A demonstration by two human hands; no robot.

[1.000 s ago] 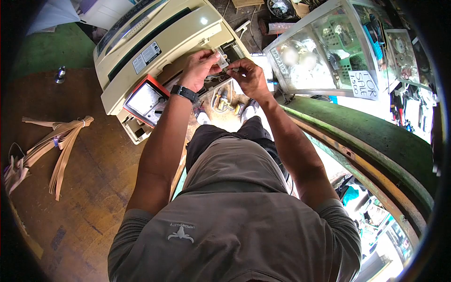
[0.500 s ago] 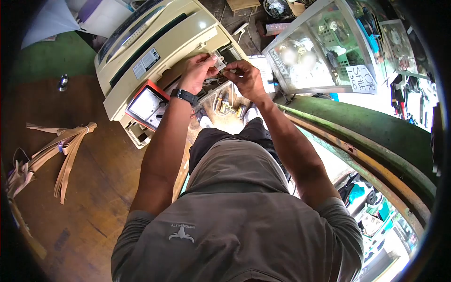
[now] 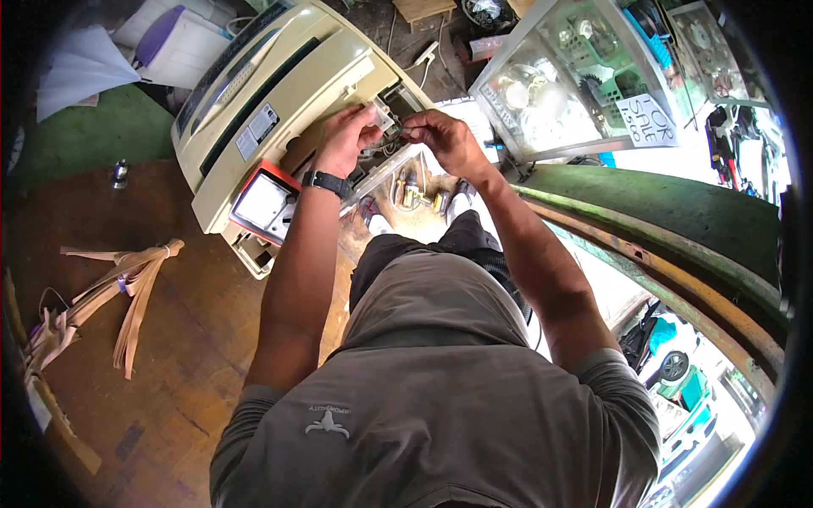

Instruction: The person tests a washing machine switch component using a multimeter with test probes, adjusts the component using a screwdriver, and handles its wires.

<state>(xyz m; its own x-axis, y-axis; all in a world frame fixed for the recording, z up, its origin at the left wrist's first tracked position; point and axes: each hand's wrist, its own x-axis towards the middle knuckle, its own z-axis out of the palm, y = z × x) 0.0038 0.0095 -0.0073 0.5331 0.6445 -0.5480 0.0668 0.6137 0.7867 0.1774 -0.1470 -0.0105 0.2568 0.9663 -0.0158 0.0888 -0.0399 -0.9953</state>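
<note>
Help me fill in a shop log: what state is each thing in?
Left hand: gripping a small white part
Right hand: pinched beside it, contents unclear
Beige machine: opened, insides exposed
Meter: face up, reading illegible
Watch: fastened round left wrist
Straps: tied in a bundle

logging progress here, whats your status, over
Left grip: on small white part, at beige machine. Right grip: close beside it, hold unclear. Red-framed meter nearby, seemingly not in the way.
</note>
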